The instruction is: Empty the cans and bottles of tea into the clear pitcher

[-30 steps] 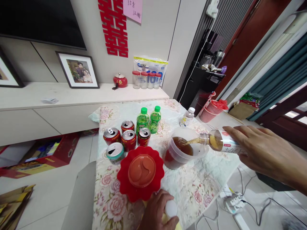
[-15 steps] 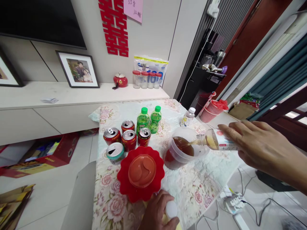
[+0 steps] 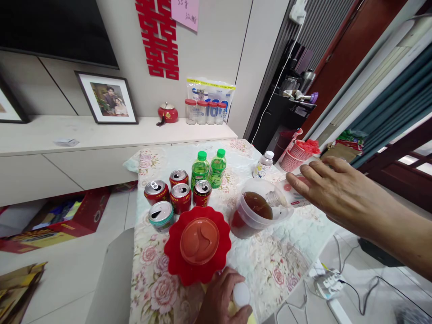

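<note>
My right hand [image 3: 324,182] grips a clear bottle with a pale label [image 3: 293,191]. The bottle is tilted, its neck over the rim of a translucent plastic tub [image 3: 251,220] that holds brown liquid. My left hand [image 3: 222,294] is wrapped round a white-capped bottle [image 3: 241,294] at the bottom edge, its body mostly hidden. Just beyond that hand sits a red scalloped dish [image 3: 216,258] with an orange-red round lid [image 3: 199,240] in it. Left of the tub, several opened cans [image 3: 180,198] stand near two green-capped bottles [image 3: 217,173].
Another white-capped bottle [image 3: 263,165] stands behind the tub on the flowered tablecloth [image 3: 162,288]. Red-lidded jars [image 3: 201,112] and a red pot [image 3: 168,113] line the white cabinet. Power strips and cables [image 3: 327,283] lie on the floor at the right.
My right hand has moved up and left, and its bottle reaches further over the tub. Little liquid now shows inside the bottle. My left hand has stayed in place.
</note>
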Demonstrator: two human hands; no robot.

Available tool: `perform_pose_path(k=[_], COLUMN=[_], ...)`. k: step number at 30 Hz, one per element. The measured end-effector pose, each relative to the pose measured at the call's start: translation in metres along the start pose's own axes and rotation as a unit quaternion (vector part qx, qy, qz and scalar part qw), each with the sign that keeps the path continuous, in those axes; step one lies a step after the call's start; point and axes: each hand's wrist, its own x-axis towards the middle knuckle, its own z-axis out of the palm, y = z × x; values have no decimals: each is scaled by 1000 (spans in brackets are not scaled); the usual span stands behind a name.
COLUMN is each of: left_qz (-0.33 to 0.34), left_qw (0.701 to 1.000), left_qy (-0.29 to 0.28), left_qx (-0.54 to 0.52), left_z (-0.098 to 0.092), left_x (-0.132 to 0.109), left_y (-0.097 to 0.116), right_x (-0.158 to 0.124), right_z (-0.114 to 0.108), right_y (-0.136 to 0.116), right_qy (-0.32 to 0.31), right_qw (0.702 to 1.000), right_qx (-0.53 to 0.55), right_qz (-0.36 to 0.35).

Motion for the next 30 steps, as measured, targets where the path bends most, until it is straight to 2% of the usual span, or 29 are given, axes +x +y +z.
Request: perform_pose_path(k=[4,18,26,30], left_qz=[11,-13,-1,-3], left_qw=[1000,999,999,1000], left_qy=[-6,-35,-33,-28], left_qx=[2,11,11,12], left_z=[0,-2,-1,-2], left_x=[-1,-3,-3,-3], left_y=[-2,-3,-6,-5], right_x=[8,12,5,-3], right_z=[-9,-15,-10,0], right_y=[-4,-13,-17,-17], right_qy=[-16,-17,-6,-1], right_qw=[995,992,996,999], right_qx=[-92,-125,-89,-21], right_qz=[-42,-26,-10,28])
